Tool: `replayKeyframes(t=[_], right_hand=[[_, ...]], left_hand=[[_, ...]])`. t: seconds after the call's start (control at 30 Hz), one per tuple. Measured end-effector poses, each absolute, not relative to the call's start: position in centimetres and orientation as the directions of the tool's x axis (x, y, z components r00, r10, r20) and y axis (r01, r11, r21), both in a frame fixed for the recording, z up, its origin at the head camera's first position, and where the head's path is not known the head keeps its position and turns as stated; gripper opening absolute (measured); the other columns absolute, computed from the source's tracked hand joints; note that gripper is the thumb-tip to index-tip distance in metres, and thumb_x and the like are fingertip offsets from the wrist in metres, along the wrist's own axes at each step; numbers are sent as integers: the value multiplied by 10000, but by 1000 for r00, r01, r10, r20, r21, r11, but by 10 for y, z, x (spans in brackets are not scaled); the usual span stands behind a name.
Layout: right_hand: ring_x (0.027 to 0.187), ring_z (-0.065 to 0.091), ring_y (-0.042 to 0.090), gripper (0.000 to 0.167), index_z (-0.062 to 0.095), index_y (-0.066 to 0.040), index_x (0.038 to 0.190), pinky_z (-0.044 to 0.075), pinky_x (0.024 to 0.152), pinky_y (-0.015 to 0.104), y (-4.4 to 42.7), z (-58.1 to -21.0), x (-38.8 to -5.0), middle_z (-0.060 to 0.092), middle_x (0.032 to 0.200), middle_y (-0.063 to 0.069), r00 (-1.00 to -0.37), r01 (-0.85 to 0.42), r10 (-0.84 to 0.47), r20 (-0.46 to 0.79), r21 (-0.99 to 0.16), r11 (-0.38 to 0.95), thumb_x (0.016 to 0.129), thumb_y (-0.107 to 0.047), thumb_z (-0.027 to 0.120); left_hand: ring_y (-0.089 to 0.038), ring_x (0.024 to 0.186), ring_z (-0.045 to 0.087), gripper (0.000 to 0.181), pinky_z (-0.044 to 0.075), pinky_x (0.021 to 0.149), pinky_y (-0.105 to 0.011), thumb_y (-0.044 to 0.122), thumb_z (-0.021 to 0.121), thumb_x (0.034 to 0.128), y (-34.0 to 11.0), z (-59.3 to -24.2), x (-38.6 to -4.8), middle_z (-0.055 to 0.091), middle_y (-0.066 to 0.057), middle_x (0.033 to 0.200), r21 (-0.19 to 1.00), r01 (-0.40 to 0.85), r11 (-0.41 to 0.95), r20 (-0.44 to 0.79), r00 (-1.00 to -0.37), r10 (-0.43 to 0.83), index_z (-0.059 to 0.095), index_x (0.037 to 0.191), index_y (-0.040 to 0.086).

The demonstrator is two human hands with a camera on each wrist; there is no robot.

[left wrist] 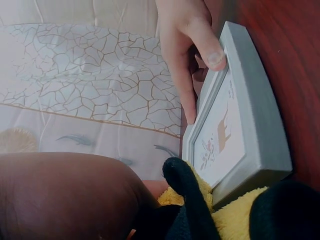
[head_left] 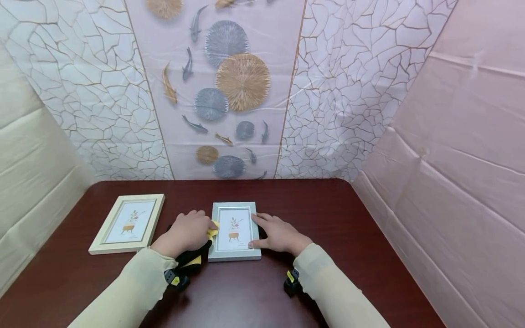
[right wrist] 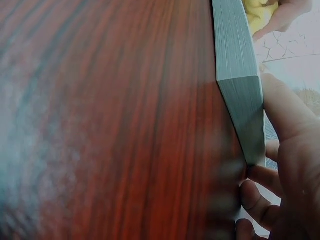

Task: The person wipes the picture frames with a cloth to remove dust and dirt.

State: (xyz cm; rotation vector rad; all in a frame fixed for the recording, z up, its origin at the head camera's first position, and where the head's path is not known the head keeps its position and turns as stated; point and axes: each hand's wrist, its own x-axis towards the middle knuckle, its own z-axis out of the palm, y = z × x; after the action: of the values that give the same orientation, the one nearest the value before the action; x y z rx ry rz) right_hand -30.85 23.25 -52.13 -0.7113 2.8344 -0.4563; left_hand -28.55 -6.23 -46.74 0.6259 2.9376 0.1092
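Observation:
A silver-grey picture frame (head_left: 234,257) lies face up on the table, its print showing a plant in an orange pot. My left hand (head_left: 187,232) grips a yellow and black cloth (left wrist: 235,218) against the frame's left edge. Part of that cloth hangs below the palm; the left fingertips are partly hidden. On the frame's right side, my right hand (head_left: 280,234) holds the border. The right thumb (left wrist: 212,56) lies over the front, and in the right wrist view other fingers curl by the frame's side (right wrist: 242,107).
A cream picture frame (head_left: 116,246) with a similar print lies to the left on the dark red wooden table (head_left: 320,200). Patterned fabric (head_left: 242,127) hangs behind the table's back edge, with pale padded walls (head_left: 451,136) on both sides.

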Motion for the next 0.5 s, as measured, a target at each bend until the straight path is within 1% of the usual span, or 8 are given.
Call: replayKeyframes(t=[0.23,0.5], right_hand=[[1580,394,369,971,347,-214,1746,453,1163,545,235,-522,-311,359,1761,83,-865,-437,-494,-94,-344,831,977,-657,741],[1584,388,371,964,351,-226,1745,453,1161,545,236,-525,-312,355,1764,76,-865,-438,-495,-85,-355,826,978,-670,731]], left_hand=[[-259,952,554,385,480,828,-529,39,675,1002,-62,-470,-275,699,-71,1117,113,386,915,-103,-912,397,841,1306,208],[-233,889,526,389,455,769,-483,24,677,990,-63,-470,-260,674,-51,1038,133,398,908,-81,-909,410,849,1286,210]])
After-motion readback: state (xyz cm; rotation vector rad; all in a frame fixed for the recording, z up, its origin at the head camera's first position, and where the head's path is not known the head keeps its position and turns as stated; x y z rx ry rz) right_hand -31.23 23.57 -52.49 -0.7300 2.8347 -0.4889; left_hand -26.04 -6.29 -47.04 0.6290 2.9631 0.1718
